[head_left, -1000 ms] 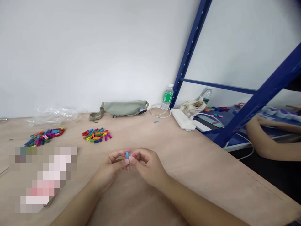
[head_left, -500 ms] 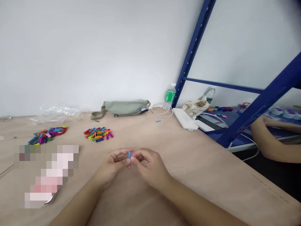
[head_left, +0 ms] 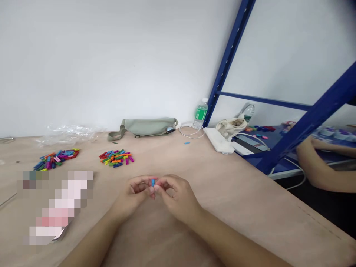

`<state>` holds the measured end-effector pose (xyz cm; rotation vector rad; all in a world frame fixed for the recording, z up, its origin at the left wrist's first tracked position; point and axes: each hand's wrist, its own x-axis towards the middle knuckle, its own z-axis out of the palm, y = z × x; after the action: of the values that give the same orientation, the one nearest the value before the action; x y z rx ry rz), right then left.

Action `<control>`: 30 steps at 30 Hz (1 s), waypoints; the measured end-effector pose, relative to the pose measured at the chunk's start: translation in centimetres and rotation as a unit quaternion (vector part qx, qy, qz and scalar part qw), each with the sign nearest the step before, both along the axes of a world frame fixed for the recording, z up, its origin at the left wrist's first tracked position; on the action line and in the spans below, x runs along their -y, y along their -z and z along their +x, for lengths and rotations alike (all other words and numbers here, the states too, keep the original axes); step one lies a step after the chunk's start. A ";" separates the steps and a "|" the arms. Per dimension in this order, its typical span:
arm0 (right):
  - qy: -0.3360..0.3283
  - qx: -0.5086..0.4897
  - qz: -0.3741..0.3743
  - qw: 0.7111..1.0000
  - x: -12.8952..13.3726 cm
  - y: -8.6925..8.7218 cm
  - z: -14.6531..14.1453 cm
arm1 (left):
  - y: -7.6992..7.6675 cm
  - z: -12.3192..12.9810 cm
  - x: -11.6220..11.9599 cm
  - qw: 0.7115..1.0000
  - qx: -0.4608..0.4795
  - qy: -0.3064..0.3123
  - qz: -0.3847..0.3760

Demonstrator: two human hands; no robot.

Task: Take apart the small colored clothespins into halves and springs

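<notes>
Low over the middle of the table, a small blue clothespin is pinched between the fingertips of my left hand. My right hand is closed too, its thumb and forefinger meeting at the clothespin's right side. A tiny pale bit shows between those fingertips, too small to make out. Beyond my hands lies a pile of colourful clothespins. Further left is a second pile of clothespins. One light-blue piece rests alone near the back.
Along the wall lie a crumpled clear plastic bag and a grey-green waist bag. A water bottle stands by the blue metal frame. A white case lies at right. Past the frame, another person's arm reaches in.
Hardly anything differs. Both hands stay in the same place around the blue clothespin, with only a slight shift of the fingers.
</notes>
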<state>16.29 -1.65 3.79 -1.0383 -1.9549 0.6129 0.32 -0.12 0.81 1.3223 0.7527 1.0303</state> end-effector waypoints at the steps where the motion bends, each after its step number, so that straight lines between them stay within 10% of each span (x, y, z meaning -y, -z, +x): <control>1: -0.002 0.000 -0.001 1.000 0.0 -0.1 0.0 | 0.0 0.0 0.0 1.000 -0.001 0.000 0.002; 30: -0.053 -0.071 -0.109 0.990 -0.3 -0.2 0.4 | -0.3 0.3 0.4 0.999 0.038 -0.031 -0.019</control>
<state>16.73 -1.33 4.00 -0.9970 -1.8558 0.9504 0.62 -0.55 1.09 1.2277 0.7569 1.1040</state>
